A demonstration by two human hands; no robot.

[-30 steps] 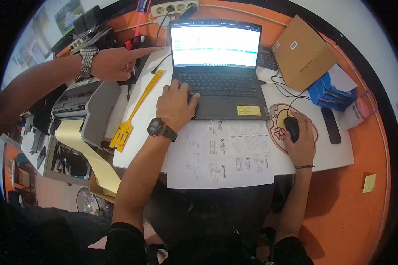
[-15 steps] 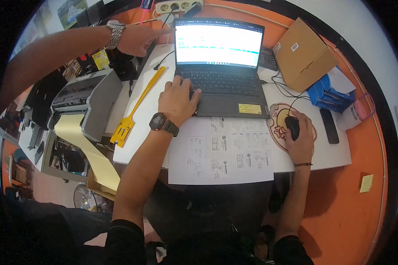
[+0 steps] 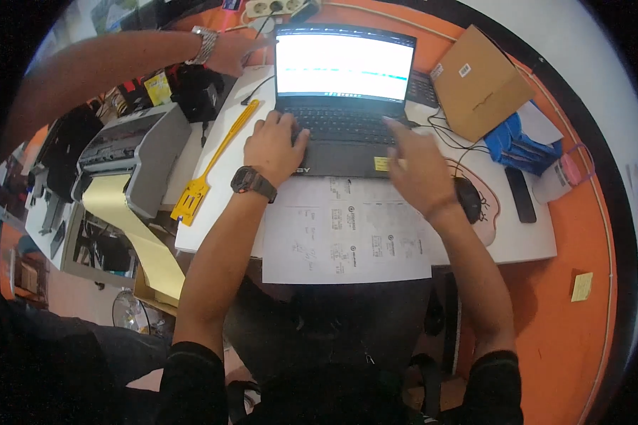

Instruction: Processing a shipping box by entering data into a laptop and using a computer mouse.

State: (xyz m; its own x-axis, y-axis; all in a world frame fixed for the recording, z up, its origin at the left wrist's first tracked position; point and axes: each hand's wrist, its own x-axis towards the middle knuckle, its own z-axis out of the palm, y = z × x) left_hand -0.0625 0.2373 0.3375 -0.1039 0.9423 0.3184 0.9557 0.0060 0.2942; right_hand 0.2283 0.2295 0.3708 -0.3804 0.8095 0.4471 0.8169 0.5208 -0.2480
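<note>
An open dark laptop (image 3: pixel 344 99) with a bright screen stands on a white desk (image 3: pixel 532 244). My left hand (image 3: pixel 273 145), with a black watch on the wrist, rests on the left part of the keyboard, fingers spread. My right hand (image 3: pixel 415 166) hovers, blurred, over the laptop's right front corner, fingers apart and holding nothing. A black mouse (image 3: pixel 468 198) lies on a patterned pad just right of that hand. Printed sheets with diagrams (image 3: pixel 344 234) lie in front of the laptop under my wrists.
Another person's arm with a metal watch (image 3: pixel 205 46) reaches in at the top left. A grey printer with yellow paper (image 3: pixel 131 152) stands left, a yellow plastic tool (image 3: pixel 209 166) beside it. At right sit a cardboard box (image 3: pixel 478 85), blue item (image 3: pixel 521 145), black phone (image 3: pixel 521 195).
My right hand has left the mouse and moved left toward the laptop. The other person's arm has swung further back toward the top. My left hand stays on the keyboard.
</note>
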